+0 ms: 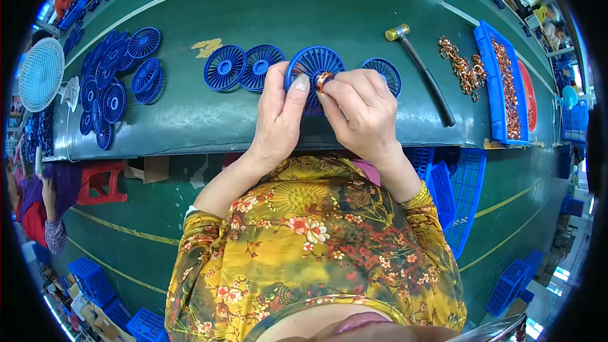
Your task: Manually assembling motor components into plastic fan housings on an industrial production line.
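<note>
My left hand (278,111) grips the near left rim of a round blue plastic fan grille (320,60), tilted up above the table's front edge. A small copper-coloured ring (323,80) is pinched in the fingers of my right hand (361,107), against the middle of the grille. Two more blue grilles (225,68) lie side by side just left of my hands. Another grille (382,73) is partly hidden behind my right hand.
A hammer (418,73) with a yellow head and black handle lies to the right. Beyond it are a pile of copper-coloured rings (465,68) and a blue tray (489,69) of more rings. Several blue grilles (114,101) are heaped at the left, near a pale fan guard (42,76).
</note>
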A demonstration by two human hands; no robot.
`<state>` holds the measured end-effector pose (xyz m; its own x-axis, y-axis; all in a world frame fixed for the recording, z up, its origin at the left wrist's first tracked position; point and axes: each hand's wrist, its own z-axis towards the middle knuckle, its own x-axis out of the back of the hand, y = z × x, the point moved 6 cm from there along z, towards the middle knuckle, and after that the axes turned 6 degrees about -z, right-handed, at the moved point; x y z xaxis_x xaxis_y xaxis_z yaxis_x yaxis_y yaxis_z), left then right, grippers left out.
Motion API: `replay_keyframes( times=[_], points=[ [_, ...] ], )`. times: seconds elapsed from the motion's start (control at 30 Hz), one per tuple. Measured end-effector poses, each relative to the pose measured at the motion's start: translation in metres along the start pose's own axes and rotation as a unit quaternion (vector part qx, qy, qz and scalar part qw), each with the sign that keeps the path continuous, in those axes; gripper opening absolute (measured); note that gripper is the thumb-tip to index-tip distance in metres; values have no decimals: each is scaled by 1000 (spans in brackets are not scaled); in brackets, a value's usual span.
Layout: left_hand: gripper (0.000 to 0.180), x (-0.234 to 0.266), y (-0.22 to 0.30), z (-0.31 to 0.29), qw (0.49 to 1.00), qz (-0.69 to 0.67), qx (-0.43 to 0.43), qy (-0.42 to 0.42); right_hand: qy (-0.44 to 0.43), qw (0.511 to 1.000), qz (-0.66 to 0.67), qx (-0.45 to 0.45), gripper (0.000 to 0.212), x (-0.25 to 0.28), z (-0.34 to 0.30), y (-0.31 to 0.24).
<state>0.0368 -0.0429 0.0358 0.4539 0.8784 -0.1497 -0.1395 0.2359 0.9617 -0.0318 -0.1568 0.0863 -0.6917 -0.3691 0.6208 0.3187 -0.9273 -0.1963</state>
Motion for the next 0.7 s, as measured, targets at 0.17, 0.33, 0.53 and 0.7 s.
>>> replay_keyframes(
  times=[0.17,0.33,0.53,0.7],
  points=[
    [23,6,-9,-2,998,61,2,-13,-102,994,21,-22,15,-11,-1,4],
    [29,6,-12,5,999,-5,39,-32,-89,995,48,-23,13,-17,-8,7],
    [33,4,-17,5,990,-93,97,-33,-54,998,13,-23,13,-13,-9,1],
    [33,10,-24,6,998,-33,51,-7,-20,999,-10,-31,14,-8,-7,0]
  ],
)
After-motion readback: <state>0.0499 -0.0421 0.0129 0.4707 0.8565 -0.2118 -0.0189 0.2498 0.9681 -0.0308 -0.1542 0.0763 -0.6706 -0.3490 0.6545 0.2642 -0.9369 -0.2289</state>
